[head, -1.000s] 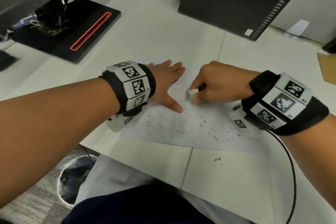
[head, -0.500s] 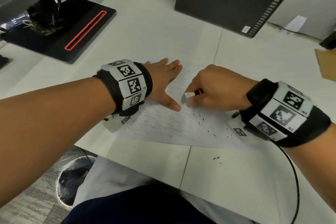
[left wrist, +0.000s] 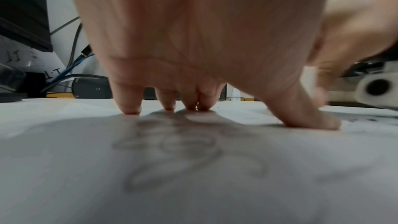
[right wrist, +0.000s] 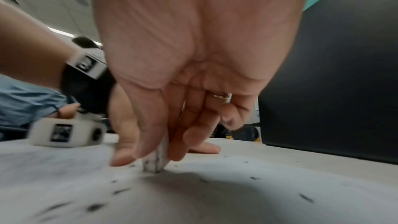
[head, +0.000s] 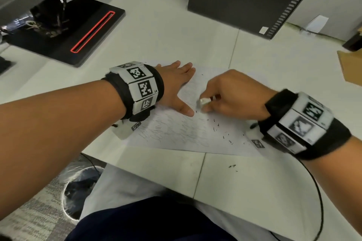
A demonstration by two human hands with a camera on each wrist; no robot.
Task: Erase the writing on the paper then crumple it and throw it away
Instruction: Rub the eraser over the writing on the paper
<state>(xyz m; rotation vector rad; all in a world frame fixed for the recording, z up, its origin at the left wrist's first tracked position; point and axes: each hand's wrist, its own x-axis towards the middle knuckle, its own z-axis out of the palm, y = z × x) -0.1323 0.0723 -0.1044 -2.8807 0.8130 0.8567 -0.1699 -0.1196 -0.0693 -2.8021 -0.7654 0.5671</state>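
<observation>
Left hand (head: 174, 86) flat, fingers (left wrist: 129, 101) straight and spread, pressing paper (head: 176, 135) onto counter (head: 254, 178). Right hand (head: 233, 94) pinches eraser (right wrist: 156, 161) between thumb and curled fingers, tip touching paper near left thumb. Dark crumbs (head: 217, 126) scattered on sheet. Writing blurred, unreadable; paper's right corner hidden under right wrist.

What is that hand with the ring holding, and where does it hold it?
The right hand pinches a small white eraser by its upper sides, thumb against fingers; its lower end touches the paper.
</observation>
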